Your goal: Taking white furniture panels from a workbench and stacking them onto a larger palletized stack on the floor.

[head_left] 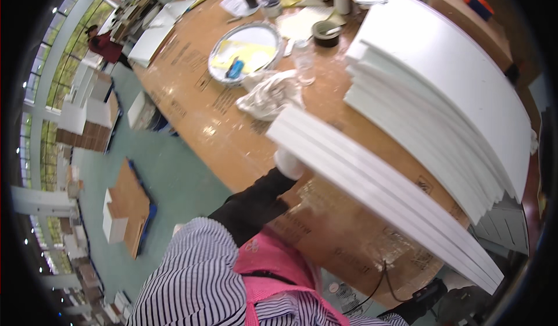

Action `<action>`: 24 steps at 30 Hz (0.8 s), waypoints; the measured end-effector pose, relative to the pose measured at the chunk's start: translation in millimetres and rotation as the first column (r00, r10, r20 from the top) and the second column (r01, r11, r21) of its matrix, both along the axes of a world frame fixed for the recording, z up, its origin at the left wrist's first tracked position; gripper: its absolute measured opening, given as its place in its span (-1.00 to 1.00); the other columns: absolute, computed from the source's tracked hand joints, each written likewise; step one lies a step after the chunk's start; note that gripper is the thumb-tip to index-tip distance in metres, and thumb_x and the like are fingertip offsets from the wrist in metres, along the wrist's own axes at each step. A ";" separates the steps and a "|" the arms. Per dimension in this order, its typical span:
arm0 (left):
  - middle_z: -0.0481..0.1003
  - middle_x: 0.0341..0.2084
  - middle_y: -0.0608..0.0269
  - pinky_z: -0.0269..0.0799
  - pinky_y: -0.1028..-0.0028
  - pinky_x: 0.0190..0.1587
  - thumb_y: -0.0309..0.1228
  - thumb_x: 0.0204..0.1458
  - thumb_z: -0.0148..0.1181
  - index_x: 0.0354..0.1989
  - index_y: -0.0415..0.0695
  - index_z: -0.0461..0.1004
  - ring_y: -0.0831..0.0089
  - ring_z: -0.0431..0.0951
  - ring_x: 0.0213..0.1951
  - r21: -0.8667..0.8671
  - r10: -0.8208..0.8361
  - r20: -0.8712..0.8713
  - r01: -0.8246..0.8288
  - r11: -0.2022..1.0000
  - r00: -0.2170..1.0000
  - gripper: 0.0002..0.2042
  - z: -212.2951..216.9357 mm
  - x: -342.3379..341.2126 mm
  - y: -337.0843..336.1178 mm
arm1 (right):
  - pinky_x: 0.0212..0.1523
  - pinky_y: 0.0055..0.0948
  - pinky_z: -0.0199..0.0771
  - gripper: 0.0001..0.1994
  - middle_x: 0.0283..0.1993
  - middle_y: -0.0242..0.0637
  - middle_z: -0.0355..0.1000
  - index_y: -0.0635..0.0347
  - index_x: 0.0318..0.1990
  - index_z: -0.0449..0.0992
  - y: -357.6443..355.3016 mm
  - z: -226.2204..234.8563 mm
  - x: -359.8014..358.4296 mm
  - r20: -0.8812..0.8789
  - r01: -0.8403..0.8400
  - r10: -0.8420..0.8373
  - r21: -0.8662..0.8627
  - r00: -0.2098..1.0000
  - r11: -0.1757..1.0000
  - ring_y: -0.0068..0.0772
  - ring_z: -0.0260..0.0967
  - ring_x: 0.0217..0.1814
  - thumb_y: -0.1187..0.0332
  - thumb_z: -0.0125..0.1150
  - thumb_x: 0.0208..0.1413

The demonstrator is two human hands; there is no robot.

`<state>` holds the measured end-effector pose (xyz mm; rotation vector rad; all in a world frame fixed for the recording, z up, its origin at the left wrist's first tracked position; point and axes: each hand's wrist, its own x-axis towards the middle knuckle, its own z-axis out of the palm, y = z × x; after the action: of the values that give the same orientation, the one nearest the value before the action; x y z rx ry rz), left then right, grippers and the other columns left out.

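Several long white panels [378, 192], held together with their edges up, slant across the front of the table from the middle to the lower right. My left hand [289, 162], in a white glove below a black sleeve, is closed on their left end; its fingertips are hidden behind them. At the lower right, my right forearm [404, 313] in a dark sleeve reaches toward the panels' other end. The right hand itself is mostly hidden and dim there, so its fingers cannot be made out. Just beyond lies a tall stack of wide white boards [442, 76].
The brown-covered table [192, 93] holds a crumpled white rag [270, 95], a clear plastic cup [303, 61], a round lid with a blue tool [234, 68], a dark bowl [326, 33] and a glue bottle [342, 0]. A cable [383, 276] hangs near the front edge. A person [107, 46] stands far left.
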<state>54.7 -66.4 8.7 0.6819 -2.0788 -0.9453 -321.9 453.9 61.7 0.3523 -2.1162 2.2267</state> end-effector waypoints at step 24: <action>0.40 -0.56 0.04 0.28 0.18 -0.45 -0.37 0.09 -0.10 -0.54 -0.15 0.35 -0.01 0.36 -0.50 -0.046 0.950 -0.049 -0.951 0.305 0.307 -0.80 146.2 665.6 -11.7 | 0.13 -0.26 0.32 -0.43 0.10 -0.11 0.35 0.26 0.16 0.32 -629.0 142.1 471.9 0.086 -0.616 0.611 0.063 0.787 0.785 -0.17 0.30 0.13 -0.05 -0.18 0.24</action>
<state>720.3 -78.1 154.9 1.6163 -1.2125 -0.1307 150.0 -175.1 203.8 1.1505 -2.3886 2.4636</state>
